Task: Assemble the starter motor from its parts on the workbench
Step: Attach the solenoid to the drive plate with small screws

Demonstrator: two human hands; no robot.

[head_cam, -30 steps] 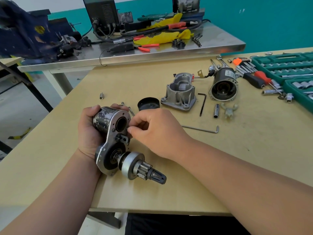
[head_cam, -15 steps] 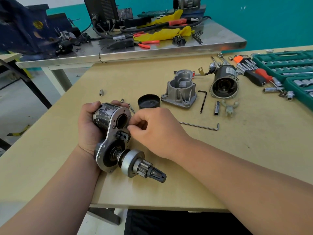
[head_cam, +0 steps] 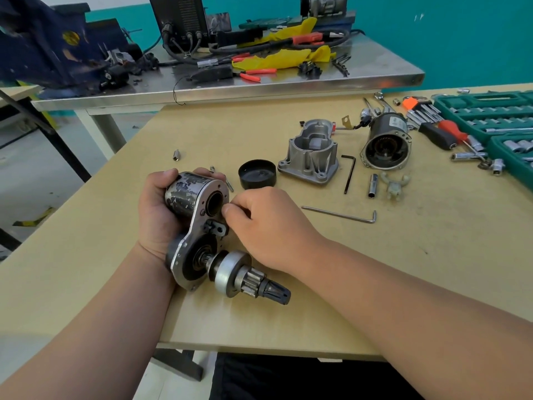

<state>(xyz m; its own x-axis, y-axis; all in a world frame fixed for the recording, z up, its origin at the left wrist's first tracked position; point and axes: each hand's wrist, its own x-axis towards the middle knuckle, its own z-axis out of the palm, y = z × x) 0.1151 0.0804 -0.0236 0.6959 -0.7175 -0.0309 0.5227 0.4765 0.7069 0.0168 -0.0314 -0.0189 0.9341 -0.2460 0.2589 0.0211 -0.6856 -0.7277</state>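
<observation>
The left hand [head_cam: 157,215] gripped the starter assembly [head_cam: 196,223] by its drum, low over the surface [head_cam: 375,269], with the pinion shaft [head_cam: 253,281] pointing toward 4 o'clock. The right hand [head_cam: 268,226], at the assembly's 3 o'clock, curled its fingertips against the plate's rim beside the open bore. Whether they pinched anything could not be told.

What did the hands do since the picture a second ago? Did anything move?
Nothing clearly moved. The left hand still grips the starter assembly, and the right hand keeps its curled fingertips at the plate's rim beside the round hole; whether they pinch a small piece cannot be told. The black cap, housing and motor body lie where they were.
</observation>
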